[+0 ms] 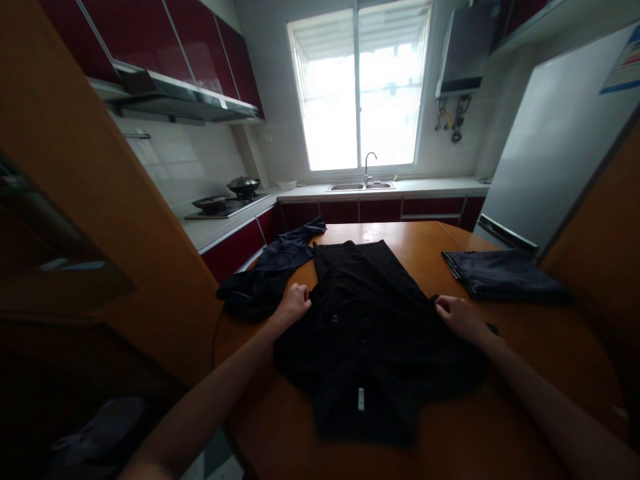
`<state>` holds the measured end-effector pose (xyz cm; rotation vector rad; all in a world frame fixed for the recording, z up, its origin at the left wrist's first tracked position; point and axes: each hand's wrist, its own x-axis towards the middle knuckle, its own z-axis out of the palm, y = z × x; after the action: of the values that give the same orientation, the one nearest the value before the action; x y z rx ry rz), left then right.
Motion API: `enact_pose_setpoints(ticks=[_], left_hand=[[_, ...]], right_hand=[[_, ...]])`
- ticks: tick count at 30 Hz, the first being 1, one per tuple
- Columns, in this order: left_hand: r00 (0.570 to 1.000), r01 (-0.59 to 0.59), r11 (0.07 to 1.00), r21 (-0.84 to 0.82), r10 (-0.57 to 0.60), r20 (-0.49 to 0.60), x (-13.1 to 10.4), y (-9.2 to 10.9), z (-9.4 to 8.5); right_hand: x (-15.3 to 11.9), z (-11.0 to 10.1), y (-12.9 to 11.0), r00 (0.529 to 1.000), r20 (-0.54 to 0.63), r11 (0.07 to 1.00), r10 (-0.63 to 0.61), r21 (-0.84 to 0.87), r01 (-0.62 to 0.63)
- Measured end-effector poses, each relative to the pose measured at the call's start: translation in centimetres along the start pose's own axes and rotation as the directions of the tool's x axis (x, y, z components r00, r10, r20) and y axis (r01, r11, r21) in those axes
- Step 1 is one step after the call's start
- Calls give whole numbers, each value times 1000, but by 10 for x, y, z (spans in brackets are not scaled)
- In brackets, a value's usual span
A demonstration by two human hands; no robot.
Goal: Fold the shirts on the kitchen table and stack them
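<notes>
A black short-sleeved polo shirt [367, 313] lies spread front side up on the wooden table [425, 233], its collar and white neck label towards me and its hem at the far end. At its left edge, near the sleeve, my left hand [295, 303] is closed with the fingers pinched on the cloth. My right hand [459, 317] pinches the shirt's opposite edge, by the right sleeve. What the fingertips grip is partly hidden by the fingers.
Crumpled dark blue clothing [275, 267] lies at the table's left edge. A folded dark garment [505, 273] rests on the right. Beyond stand a stove [227, 208] with pans, a sink [350, 187] under the window and a white refrigerator [555, 133].
</notes>
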<state>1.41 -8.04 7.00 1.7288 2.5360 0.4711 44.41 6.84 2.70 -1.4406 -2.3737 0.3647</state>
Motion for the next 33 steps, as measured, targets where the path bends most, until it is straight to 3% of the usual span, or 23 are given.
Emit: enact_pose_setpoints(ticks=[8, 13, 16, 20, 23, 25, 26, 28, 30, 31, 33], left_hand=[[999, 11, 999, -39, -13, -48, -8, -75, -62], [980, 78, 997, -9, -75, 187, -23, -107, -61], [961, 77, 997, -9, -72, 269, -27, -114, -54], [940, 30, 999, 21, -36, 341, -28, -114, -60], [970, -90, 996, 25, 82, 229, -36, -96, -75], [969, -206, 977, -50, 211, 130, -50, -73, -85], [945, -282, 952, -119, 297, 137, -60, -61, -89], [829, -421, 864, -277, 491, 268, -84, -38, -94], [705, -442, 813, -379, 576, 414, -109, -22, -93], [663, -440, 806, -396, 589, 463, -119, -16, -90], [633, -457, 804, -379, 594, 497, -135, -10, -77]], right_hand=[[-3, -2, 0, 1000, 2, 1000, -12, -17, 12], [0, 1, 7, 997, -70, 999, -36, -36, 33], [2, 6, 18, 986, -157, 994, -52, -99, 37], [3, 13, 34, 986, -165, 984, 4, -174, -34], [-1, 8, 35, 980, -198, 979, 34, -190, -72], [-9, -2, 27, 970, -243, 988, -5, -149, -32], [-15, -9, 20, 967, -251, 994, -52, -103, 26], [-35, -20, 3, 960, -205, 979, -190, 34, 201], [-63, -27, -16, 936, -72, 919, -344, 178, 351], [-79, -28, -25, 910, 15, 887, -414, 230, 400], [-109, -25, -41, 847, 158, 843, -507, 294, 450]])
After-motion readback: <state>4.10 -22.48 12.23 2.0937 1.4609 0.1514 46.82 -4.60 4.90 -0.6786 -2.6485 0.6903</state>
